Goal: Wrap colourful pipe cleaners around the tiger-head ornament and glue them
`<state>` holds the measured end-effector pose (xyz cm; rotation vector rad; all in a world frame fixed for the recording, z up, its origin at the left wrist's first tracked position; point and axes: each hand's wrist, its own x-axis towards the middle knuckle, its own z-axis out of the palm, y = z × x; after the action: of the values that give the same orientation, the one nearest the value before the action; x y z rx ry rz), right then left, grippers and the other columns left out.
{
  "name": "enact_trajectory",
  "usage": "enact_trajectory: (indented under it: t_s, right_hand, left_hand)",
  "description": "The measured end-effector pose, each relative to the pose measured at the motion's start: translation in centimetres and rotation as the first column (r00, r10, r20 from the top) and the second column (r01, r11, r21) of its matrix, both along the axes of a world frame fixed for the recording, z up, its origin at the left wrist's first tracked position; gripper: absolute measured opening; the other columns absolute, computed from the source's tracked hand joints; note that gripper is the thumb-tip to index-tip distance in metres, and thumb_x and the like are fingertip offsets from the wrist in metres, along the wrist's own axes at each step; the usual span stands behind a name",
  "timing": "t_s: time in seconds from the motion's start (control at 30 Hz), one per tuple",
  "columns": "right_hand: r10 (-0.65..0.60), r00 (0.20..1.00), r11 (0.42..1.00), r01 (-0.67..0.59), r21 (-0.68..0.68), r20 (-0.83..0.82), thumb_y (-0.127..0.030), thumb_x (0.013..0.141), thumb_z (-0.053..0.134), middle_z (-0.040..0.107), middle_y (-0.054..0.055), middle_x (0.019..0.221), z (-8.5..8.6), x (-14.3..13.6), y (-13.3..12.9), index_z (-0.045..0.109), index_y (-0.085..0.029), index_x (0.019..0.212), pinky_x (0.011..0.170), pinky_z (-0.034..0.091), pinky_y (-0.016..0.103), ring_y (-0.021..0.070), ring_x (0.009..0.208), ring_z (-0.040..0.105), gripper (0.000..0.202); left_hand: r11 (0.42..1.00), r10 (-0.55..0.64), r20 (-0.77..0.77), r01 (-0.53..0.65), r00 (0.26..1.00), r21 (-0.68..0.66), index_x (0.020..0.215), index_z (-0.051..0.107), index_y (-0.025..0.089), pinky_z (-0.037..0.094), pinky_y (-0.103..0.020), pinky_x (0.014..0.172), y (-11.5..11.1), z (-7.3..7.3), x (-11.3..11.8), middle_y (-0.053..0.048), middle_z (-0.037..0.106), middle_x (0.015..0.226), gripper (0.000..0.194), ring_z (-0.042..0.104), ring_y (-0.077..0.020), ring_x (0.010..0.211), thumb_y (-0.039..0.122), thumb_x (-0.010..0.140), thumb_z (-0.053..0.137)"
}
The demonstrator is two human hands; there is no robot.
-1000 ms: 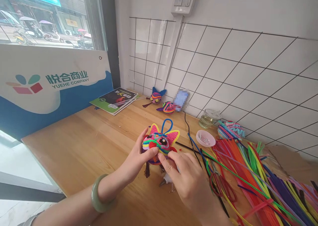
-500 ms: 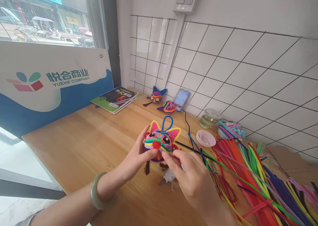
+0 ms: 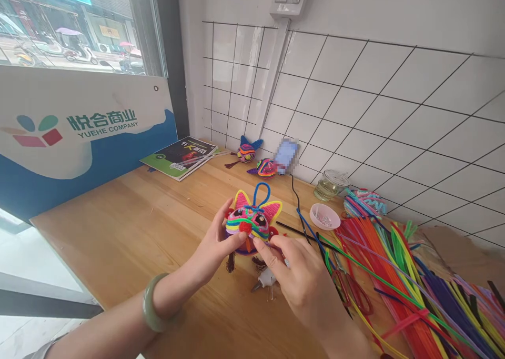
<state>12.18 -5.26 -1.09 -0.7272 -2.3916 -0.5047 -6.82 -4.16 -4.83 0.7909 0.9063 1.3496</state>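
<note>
A colourful pipe-cleaner animal-head ornament (image 3: 245, 216) is held above the wooden table, upright and facing me. It has pink ears edged in yellow, black eyes, a red pompom nose, a blue loop on top and dark tassels below. My left hand (image 3: 215, 243) grips its left side, thumb pressed on the front under the nose. Fingers of my right hand (image 3: 302, 272) are bent and pinched against its lower right front; whether a small piece is between them is hidden. Below my right hand lies a white glue gun (image 3: 266, 279), its metal nozzle pointing left, mostly covered.
On the right lie bundled pipe cleaners (image 3: 394, 280) and red-handled scissors (image 3: 359, 290). Behind them are a pink bowl (image 3: 324, 217) of small bits, a glass jar (image 3: 330, 185) and a striped fuzzy piece (image 3: 363, 203). Two finished-looking ornaments (image 3: 248, 149), a phone (image 3: 286, 156) and booklets (image 3: 181, 156) sit along the back.
The whole view has shifted slightly, so things appear a little further left. Both hands keep their hold on the ornament, with hardly any visible change in finger position.
</note>
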Motion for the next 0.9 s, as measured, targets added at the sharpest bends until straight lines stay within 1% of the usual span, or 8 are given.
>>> enact_trajectory:
  t_s: [0.2, 0.3, 0.37, 0.47, 0.53, 0.63, 0.73, 0.9]
  right_hand:
    - [-0.087, 0.99, 0.996, 0.084, -0.039, -0.11, -0.007, 0.096, 0.047, 0.071, 0.01, 0.096, 0.3, 3.9, 2.2, 0.066, -0.014, 0.123, 0.081, 0.049, 0.039, 0.0232, 0.095, 0.062, 0.034]
    - [-0.321, 0.943, 0.933, 0.299, -0.199, -0.091, -0.014, 0.095, 0.052, 0.075, 0.008, 0.09, -0.8, 6.8, 4.4, 0.075, -0.018, 0.103, 0.083, 0.046, 0.043, 0.0253, 0.093, 0.059, 0.024]
    - [-0.448, 0.894, 0.838, 0.409, -0.362, -0.028, -0.015, 0.093, 0.053, 0.076, 0.01, 0.095, -1.6, 8.0, 5.4, 0.076, -0.018, 0.1, 0.086, 0.044, 0.045, 0.0266, 0.095, 0.057, 0.024]
    - [-0.522, 0.852, 0.73, 0.471, -0.495, 0.041, -0.019, 0.092, 0.052, 0.073, 0.014, 0.106, -2.1, 8.3, 5.6, 0.075, -0.016, 0.096, 0.084, 0.044, 0.043, 0.0275, 0.1, 0.058, 0.024]
    - [-0.531, 0.839, 0.63, 0.485, -0.607, 0.119, -0.026, 0.093, 0.05, 0.073, 0.012, 0.093, -2.1, 7.9, 5.0, 0.075, -0.017, 0.083, 0.073, 0.044, 0.036, 0.0248, 0.087, 0.062, 0.028]
    - [-0.447, 0.853, 0.394, 0.459, -0.796, 0.27, -0.037, 0.092, 0.052, 0.063, 0.003, 0.056, -2.5, 7.2, 3.8, 0.067, -0.019, 0.061, 0.049, 0.033, 0.027, 0.0157, 0.052, 0.056, 0.039]
    - [-0.33, 0.884, 0.165, 0.4, -0.901, 0.332, -0.044, 0.088, 0.056, 0.053, -0.003, 0.046, -3.6, 6.7, 3.5, 0.062, -0.018, 0.059, 0.042, 0.025, 0.023, 0.0105, 0.043, 0.047, 0.04]
    - [-0.24, 0.93, -0.045, 0.277, -0.96, 0.279, -0.049, 0.08, 0.065, 0.052, -0.004, 0.056, -4.5, 6.6, 4.4, 0.061, -0.016, 0.068, 0.046, 0.03, 0.021, 0.0093, 0.051, 0.046, 0.035]
  left_hand:
    - [0.998, 0.059, 0.021, -0.058, 0.998, -0.011, 0.149, 0.034, 0.024, 0.044, -0.049, 0.107, 0.4, -0.1, -0.6, -0.015, 0.048, 0.148, 0.088, 0.05, -0.0365, 0.132, 0.039, 0.074, 0.078]
    - [0.993, 0.11, 0.034, -0.109, 0.993, -0.034, 0.151, 0.028, 0.025, 0.044, -0.049, 0.106, 0.7, 0.3, -0.9, -0.015, 0.049, 0.147, 0.097, 0.052, -0.0365, 0.13, 0.042, 0.071, 0.08]
    - [0.989, 0.144, 0.049, -0.143, 0.988, -0.022, 0.151, 0.028, 0.025, 0.043, -0.047, 0.108, 0.8, 0.5, -1.0, -0.014, 0.048, 0.148, 0.099, 0.052, -0.0357, 0.13, 0.042, 0.068, 0.081]
    - [0.983, 0.185, 0.064, -0.185, 0.981, -0.012, 0.148, 0.032, 0.025, 0.042, -0.046, 0.108, 1.0, 0.9, -1.2, -0.012, 0.05, 0.146, 0.096, 0.054, -0.0346, 0.128, 0.041, 0.067, 0.082]
    - [0.976, 0.217, 0.073, -0.217, 0.973, -0.006, 0.148, 0.034, 0.025, 0.043, -0.047, 0.108, 1.1, 1.0, -1.2, -0.011, 0.052, 0.144, 0.094, 0.055, -0.034, 0.127, 0.039, 0.068, 0.081]
    - [0.968, 0.247, 0.086, -0.25, 0.965, 0.023, 0.148, 0.034, 0.025, 0.045, -0.046, 0.106, 1.3, 1.1, -1.4, -0.011, 0.054, 0.142, 0.093, 0.056, -0.0336, 0.126, 0.039, 0.069, 0.08]
    - [0.963, 0.262, 0.074, -0.266, 0.962, 0.044, 0.149, 0.033, 0.025, 0.046, -0.045, 0.106, 1.4, 1.0, -1.6, -0.012, 0.052, 0.144, 0.092, 0.054, -0.0337, 0.128, 0.04, 0.07, 0.08]
    - [0.958, 0.277, 0.039, -0.279, 0.96, 0.066, 0.15, 0.03, 0.028, 0.045, -0.045, 0.106, 1.3, 0.5, -1.7, -0.011, 0.047, 0.149, 0.095, 0.051, -0.0334, 0.131, 0.041, 0.071, 0.08]
